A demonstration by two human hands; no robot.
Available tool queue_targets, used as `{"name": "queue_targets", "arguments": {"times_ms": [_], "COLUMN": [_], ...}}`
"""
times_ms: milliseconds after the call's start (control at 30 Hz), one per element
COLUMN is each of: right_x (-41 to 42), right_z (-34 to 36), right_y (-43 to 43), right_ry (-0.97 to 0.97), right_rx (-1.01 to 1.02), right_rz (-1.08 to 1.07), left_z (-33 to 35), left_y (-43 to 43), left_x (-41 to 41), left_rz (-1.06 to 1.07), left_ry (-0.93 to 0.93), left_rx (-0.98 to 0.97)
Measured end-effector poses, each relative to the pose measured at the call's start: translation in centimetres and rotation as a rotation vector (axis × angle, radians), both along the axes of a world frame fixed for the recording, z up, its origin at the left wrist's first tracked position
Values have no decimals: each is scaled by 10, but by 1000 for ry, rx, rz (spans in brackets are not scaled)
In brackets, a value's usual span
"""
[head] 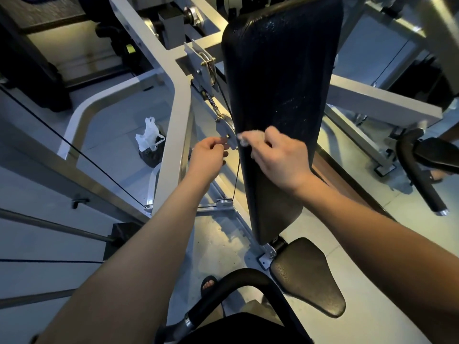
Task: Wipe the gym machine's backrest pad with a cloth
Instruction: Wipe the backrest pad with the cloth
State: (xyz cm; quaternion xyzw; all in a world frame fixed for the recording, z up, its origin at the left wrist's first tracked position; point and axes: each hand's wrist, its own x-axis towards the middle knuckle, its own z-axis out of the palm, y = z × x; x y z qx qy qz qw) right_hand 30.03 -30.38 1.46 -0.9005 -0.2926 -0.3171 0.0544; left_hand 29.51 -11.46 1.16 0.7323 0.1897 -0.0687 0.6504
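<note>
The long black backrest pad (pixel 278 78) runs from the top of the view down to the black seat (pixel 306 275). Its upper part glistens with droplets. My right hand (pixel 279 156) lies on the pad's left edge at mid height and grips a small pale cloth (pixel 250 137), which sticks out past my fingers. My left hand (pixel 210 155) hovers just left of the pad, beside the metal pulley bracket (pixel 227 131), with its fingers loosely curled. It holds nothing that I can see.
White machine frame bars (pixel 173 115) and a black cable (pixel 74 151) stand to the left. On the floor sits a white plastic bag over a dark one (pixel 150 140). Padded handles (pixel 422 175) jut in on the right, a curved black bar (pixel 238 281) below.
</note>
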Motion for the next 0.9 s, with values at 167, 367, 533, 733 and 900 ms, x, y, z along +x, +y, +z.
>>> {"name": "queue_targets", "arguments": {"times_ms": [167,367,533,733,900], "right_x": [-3,16,16,-11,-1], "right_z": [-34,4,-9,-55,-50], "right_y": [-25,-25,-23,-42,-23], "right_ry": [208,70,53,225,289], "right_rx": [-273,-137,-75,39,222], "right_rz": [171,128,181,81,4], "left_z": [8,25,39,54,73], "left_y": [-9,-16,-25,-44,-72], "left_x": [-2,1,0,8,26], "left_rz": [-22,-48,-46,131,276], "left_ry": [-34,-106,-175,-186,-215], "left_rx": [23,70,224,188,140]}}
